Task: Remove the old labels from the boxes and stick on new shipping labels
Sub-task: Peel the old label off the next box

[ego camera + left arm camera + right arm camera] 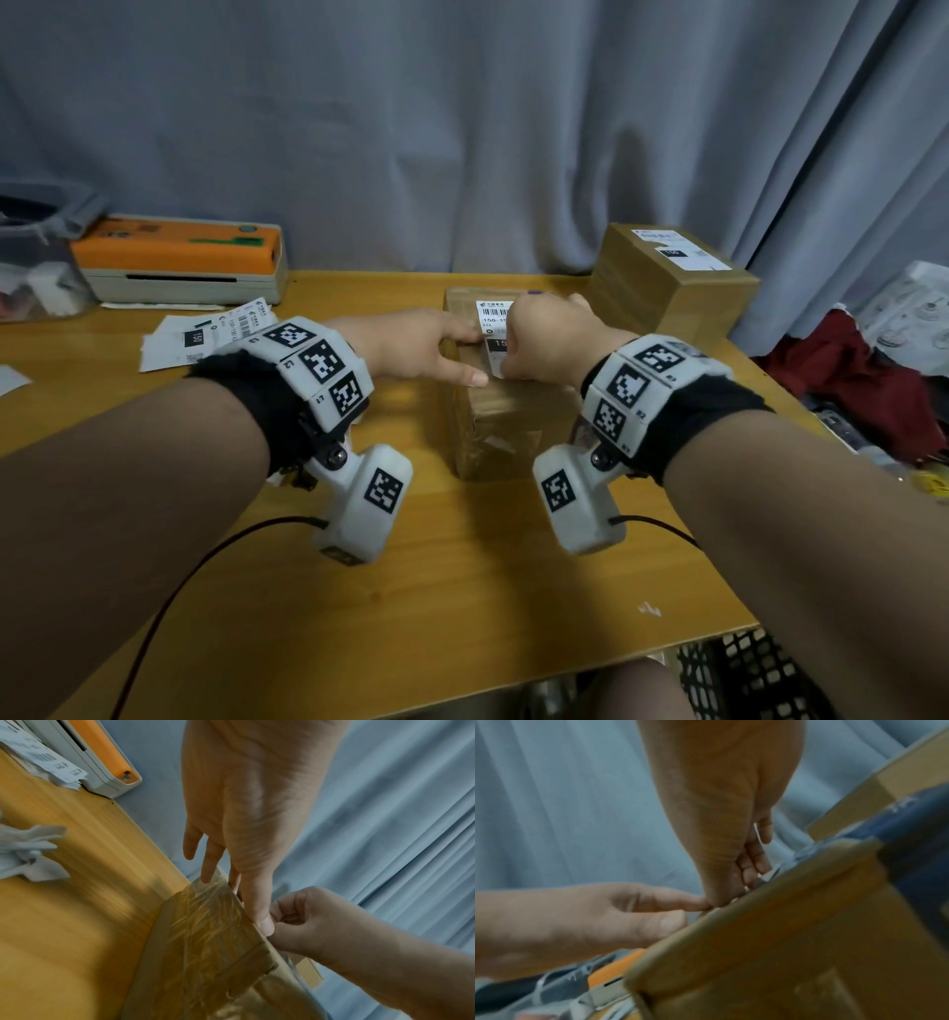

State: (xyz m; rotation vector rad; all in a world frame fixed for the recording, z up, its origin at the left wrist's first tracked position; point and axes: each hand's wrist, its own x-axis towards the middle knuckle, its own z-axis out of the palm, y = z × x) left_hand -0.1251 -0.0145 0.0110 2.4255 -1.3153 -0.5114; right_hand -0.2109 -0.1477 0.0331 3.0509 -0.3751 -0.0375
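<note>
My left hand lies flat on the near box while my right hand pinches its label; the far box already wears one.

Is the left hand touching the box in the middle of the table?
Touching. In the left wrist view, the left hand lays straight fingers along the top edge of the box. The head view shows the same.

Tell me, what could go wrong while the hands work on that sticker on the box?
The right hand pinches the label at its near edge, so the thin paper might tear or wrinkle. The left hand only presses flat fingers on the taped box, so the box could slide on the smooth table.
</note>
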